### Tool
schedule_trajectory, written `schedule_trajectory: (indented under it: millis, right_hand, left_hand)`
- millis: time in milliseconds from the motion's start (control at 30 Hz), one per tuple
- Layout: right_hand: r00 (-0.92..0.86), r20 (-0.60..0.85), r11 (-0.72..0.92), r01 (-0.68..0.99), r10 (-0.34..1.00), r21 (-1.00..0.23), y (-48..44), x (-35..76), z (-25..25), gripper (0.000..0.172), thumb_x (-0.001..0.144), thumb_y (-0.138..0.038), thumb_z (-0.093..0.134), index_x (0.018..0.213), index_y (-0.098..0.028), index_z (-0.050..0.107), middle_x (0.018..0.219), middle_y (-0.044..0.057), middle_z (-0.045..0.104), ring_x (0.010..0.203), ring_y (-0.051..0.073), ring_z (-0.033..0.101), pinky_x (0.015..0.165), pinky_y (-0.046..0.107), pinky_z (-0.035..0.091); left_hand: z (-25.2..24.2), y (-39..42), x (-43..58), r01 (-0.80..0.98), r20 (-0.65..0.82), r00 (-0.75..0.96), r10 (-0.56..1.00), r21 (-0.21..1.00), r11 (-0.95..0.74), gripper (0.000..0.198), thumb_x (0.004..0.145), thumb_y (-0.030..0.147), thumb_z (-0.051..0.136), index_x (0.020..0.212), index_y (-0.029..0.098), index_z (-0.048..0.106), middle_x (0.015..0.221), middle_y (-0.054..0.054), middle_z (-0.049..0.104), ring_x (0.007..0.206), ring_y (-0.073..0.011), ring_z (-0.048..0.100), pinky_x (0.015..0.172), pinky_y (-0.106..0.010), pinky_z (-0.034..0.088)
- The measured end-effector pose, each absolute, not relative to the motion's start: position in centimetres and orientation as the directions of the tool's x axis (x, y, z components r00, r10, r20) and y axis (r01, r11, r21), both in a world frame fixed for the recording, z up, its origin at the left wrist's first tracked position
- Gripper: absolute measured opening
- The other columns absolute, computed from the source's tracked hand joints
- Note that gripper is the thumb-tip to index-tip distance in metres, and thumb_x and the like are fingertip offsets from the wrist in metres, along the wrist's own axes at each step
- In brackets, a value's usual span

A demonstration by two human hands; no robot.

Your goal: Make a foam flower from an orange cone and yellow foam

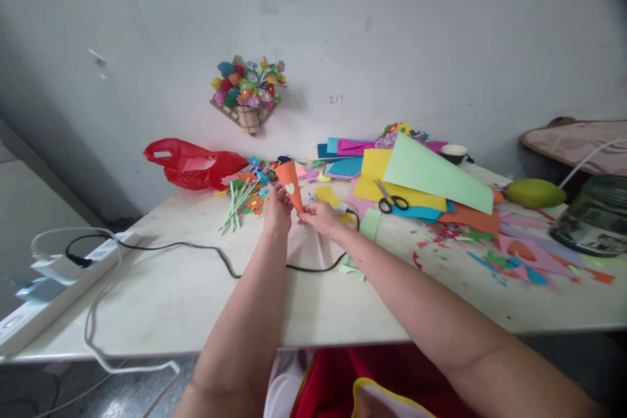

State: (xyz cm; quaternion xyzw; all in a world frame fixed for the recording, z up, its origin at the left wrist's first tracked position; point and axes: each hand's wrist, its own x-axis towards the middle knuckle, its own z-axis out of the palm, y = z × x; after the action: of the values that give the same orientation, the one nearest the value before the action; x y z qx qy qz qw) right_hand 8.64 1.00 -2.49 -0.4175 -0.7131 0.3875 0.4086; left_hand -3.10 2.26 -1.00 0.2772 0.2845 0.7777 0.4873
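Here, both hands on an orange paper cone (289, 184) w/ a pale heart on it, held just above the white surface (196, 287).
L hand (277, 210) grips the cone's side, R hand (321, 215) pinches its narrow tip; wide end is up, tilted, near the black cable (206, 248). Prob. the shaping/holding step. Thin paper, so further handling calls for a light, even grip.

Hands at the table: two, a left hand (277, 212) and a right hand (321, 215).
Orange paper cone (288, 177): one, bearing one pale heart (290, 188).
Scissors (392, 201): one pair.
Red plastic bag (193, 166): one.
Power strip (59, 277): one.
Black cable (196, 247): one.
Paper-flower bouquet (247, 95) on the wall: one.
Large light green sheet (435, 179): one.
Green fruit (533, 193): one.
White cup (454, 152): one.
Loose paper scraps (514, 255): too many to count.
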Motion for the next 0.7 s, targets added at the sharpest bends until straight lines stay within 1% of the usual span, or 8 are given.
schedule_trajectory:
  millis: [100, 233, 400, 533, 700]
  right_hand:
    - [-0.286, 0.265, 0.35, 0.306, 0.921, -0.885, 1.3, 8.8, -2.7, 0.011, 0.074, -0.021, 0.058, 0.072, -0.015, 0.068, 0.066, 0.002, 0.069, 0.064, 0.013, 0.064, 0.062, 0.021, 0.045]
    - [-0.27, 0.283, 0.368, 0.354, 0.921, -0.86, 1.7, 9.0, -2.9, 0.013, 0.075, -0.023, 0.058, 0.071, -0.016, 0.068, 0.069, 0.001, 0.07, 0.066, 0.013, 0.064, 0.062, 0.021, 0.045]
    - [-0.21, 0.293, 0.359, 0.469, 0.933, -0.807, 1.7, 8.9, -2.8, 0.012, 0.074, -0.027, 0.06, 0.073, -0.018, 0.068, 0.069, 0.001, 0.07, 0.066, 0.015, 0.064, 0.059, 0.022, 0.043]
    - [-0.162, 0.302, 0.339, 0.564, 0.939, -0.753, 1.3, 9.0, -2.3, 0.015, 0.074, -0.033, 0.061, 0.078, -0.02, 0.068, 0.071, 0.001, 0.07, 0.07, 0.016, 0.065, 0.059, 0.023, 0.043]
    - [-0.113, 0.338, 0.323, 0.664, 0.935, -0.674, 0.6, 9.1, -1.7, 0.019, 0.075, -0.038, 0.059, 0.082, -0.022, 0.067, 0.076, 0.002, 0.071, 0.074, 0.017, 0.064, 0.06, 0.024, 0.042]
  left_hand:
    - [-0.9, 2.0, -3.2, -0.577, 0.096, -0.43, 0.898, 0.735, -0.355, 0.024, 0.077, 0.035, 0.06, 0.067, 0.015, 0.052, 0.063, -0.001, 0.061, 0.055, -0.0093, 0.06, 0.061, -0.023, 0.048]
    - [-0.8, 1.7, -3.3, -0.575, 0.062, -0.437, 0.898, 0.748, -0.331, 0.021, 0.071, 0.029, 0.067, 0.065, 0.013, 0.054, 0.061, -0.002, 0.062, 0.054, -0.0102, 0.061, 0.061, -0.024, 0.049]
    - [-0.8, 1.6, -3.2, -0.555, 0.075, -0.453, 0.888, 0.756, -0.347, 0.024, 0.066, 0.028, 0.071, 0.064, 0.013, 0.053, 0.058, -0.001, 0.061, 0.052, -0.0092, 0.059, 0.057, -0.022, 0.048]
    - [-1.2, 1.8, -3.3, -0.551, 0.086, -0.448, 0.89, 0.758, -0.35, 0.029, 0.061, 0.03, 0.075, 0.066, 0.013, 0.052, 0.059, 0.0, 0.06, 0.053, -0.0087, 0.059, 0.058, -0.022, 0.047]
    - [-1.6, 2.0, -3.3, -0.553, 0.114, -0.423, 0.899, 0.753, -0.356, 0.031, 0.062, 0.033, 0.073, 0.065, 0.016, 0.048, 0.059, 0.002, 0.058, 0.052, -0.0089, 0.057, 0.061, -0.026, 0.048]
